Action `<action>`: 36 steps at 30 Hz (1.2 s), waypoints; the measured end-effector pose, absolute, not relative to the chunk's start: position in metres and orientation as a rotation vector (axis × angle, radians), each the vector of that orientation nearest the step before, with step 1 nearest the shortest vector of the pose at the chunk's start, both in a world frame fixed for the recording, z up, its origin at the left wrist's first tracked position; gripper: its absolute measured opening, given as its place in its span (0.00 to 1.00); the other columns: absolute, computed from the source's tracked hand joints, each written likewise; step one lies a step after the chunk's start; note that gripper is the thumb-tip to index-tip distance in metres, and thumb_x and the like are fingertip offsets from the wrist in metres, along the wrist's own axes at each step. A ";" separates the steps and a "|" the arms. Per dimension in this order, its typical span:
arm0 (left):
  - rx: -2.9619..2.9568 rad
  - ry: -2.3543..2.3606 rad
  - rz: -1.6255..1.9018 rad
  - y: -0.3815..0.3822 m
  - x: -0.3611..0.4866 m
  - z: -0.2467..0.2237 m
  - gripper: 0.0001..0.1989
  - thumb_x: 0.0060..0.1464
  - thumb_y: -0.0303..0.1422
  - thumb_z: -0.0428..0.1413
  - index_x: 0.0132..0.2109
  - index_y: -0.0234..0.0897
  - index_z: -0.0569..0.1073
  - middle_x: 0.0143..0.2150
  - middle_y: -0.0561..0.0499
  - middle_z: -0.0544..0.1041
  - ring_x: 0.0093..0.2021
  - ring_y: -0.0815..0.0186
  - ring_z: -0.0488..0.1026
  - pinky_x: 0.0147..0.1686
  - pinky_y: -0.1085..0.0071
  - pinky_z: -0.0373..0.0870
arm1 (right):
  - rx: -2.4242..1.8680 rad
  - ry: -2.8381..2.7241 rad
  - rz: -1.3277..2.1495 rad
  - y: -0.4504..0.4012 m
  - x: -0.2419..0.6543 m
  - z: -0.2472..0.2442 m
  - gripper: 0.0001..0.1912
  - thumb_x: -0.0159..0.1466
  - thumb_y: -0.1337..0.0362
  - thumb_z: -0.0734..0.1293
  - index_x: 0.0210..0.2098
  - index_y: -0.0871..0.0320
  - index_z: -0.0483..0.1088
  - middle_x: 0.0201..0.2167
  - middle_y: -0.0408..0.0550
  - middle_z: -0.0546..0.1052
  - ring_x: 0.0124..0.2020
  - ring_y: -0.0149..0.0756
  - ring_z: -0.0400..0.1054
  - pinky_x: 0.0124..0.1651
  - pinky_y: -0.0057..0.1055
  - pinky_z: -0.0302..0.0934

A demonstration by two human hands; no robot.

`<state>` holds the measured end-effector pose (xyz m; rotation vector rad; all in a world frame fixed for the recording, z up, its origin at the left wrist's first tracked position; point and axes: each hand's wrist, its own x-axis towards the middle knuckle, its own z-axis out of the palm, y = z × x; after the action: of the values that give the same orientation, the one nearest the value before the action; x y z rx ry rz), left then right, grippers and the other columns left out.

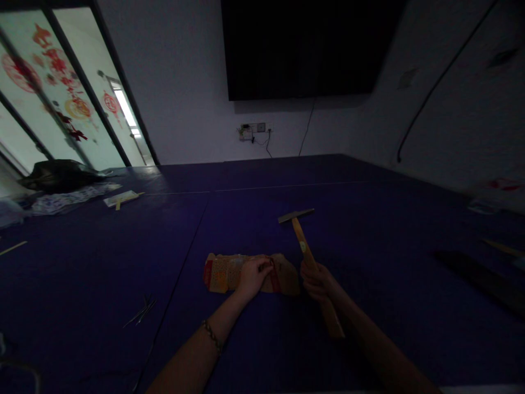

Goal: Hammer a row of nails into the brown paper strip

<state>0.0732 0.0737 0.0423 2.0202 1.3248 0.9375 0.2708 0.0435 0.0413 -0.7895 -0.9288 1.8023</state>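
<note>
A flattened piece of brown cardboard [221, 273] with red strips lies on the dark blue table surface. My left hand [254, 276] rests on its middle-right part, with thumb and fingers pinched together near a small dark thing too small to make out. To the right, my right hand [318, 282] is wrapped round the wooden handle of a hammer [305, 246]. The hammer's thin metal head points away from me, up and beyond the cardboard's right end, and the handle's butt sticks out below my hand.
Several thin metal pieces [141, 312] lie at the left. Farther back are a white tray [122, 198] and a black bag [61, 175]. A long dark strip [479, 276] lies at the right. A screen [311, 49] hangs on the wall.
</note>
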 end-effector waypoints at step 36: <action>2.105 1.263 1.036 0.080 0.074 0.029 0.02 0.46 0.27 0.60 0.30 0.35 0.79 0.32 0.48 0.78 0.37 0.64 0.74 0.40 0.69 0.68 | -1.569 -1.087 1.227 -0.085 0.229 0.076 0.18 0.52 0.49 0.65 0.34 0.56 0.69 0.20 0.45 0.69 0.21 0.32 0.63 0.20 0.26 0.58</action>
<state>0.0740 0.0795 0.0292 2.1055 1.2630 1.0357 0.2288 -0.0855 0.0760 -1.5691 -1.0866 1.2274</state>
